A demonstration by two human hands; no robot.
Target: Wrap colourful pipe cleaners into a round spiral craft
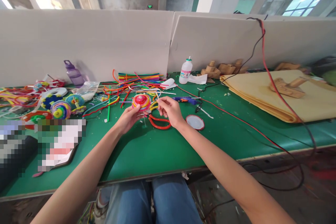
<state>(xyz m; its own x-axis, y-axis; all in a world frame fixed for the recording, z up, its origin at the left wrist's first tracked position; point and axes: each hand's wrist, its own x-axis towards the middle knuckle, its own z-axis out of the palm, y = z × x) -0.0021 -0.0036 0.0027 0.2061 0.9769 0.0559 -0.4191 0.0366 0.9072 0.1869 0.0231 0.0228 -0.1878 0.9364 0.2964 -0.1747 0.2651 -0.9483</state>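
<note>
1. A coiled disc (141,101) of red, pink and yellow chenille stems is held at its near edge by the left hand (128,118); the fingers are closed on the rim and the disc is raised just above the green table (147,147).

2. The right hand (170,111) is set just to the right of the disc. Its thumb and forefinger are pinched together on a thin pale stem end (158,95) that runs from the disc's right edge up past the fingertips.

3. The step in hand is judged to be the winding or fixing of a loose stem onto the outer turn of the coil, the disc being steadied by one hand while the strand is guided by the other.

4. For the next move, tension on the pinched strand would seem to be needed, with the disc kept from turning freely; whether glue has been applied cannot be told.

5. A pair of red-handled scissors (159,122) lies directly below the fingers of both hands, on the table.

6. A blue glue gun (185,100) lies just beyond the right fingertips, and a round lid (195,122) lies near the right wrist.

7. A bundle of coloured stems (139,77) lies beyond the disc, and finished coiled pieces (61,109) lie well to the left of the left hand.
</note>
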